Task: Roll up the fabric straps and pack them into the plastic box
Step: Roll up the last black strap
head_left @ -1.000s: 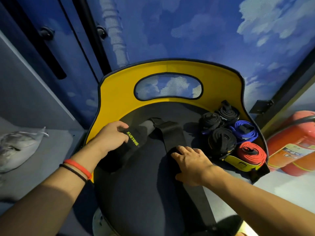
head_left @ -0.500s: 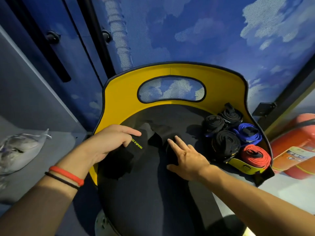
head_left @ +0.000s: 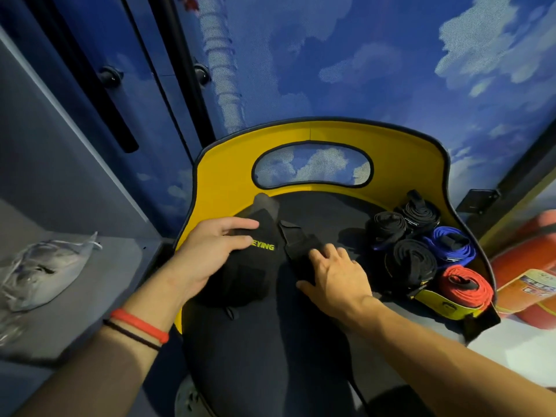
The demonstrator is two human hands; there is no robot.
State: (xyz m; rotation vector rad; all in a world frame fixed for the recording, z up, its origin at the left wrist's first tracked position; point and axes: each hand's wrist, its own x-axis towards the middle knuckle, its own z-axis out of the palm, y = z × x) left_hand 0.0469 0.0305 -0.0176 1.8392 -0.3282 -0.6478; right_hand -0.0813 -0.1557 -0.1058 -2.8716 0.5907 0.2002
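Observation:
A wide black fabric strap with a padded end and yellow lettering lies on the black seat of a chair. My left hand holds the padded end between thumb and fingers. Just to the right, my right hand presses its fingers on the strap's narrower black part. Several rolled straps sit at the seat's right edge: a large black roll, a blue roll, a red roll and two smaller black rolls behind them.
The chair's yellow back curves round the seat's far side. A red fire extinguisher lies to the right. A clear plastic bag rests on the grey shelf on the left. Blue cloud-patterned walls stand behind.
The long strap that ran toward me under my right hand has been gathered toward the seat's back. My right hand slid forward onto the bunched part, and my left hand shifted on the padded end.

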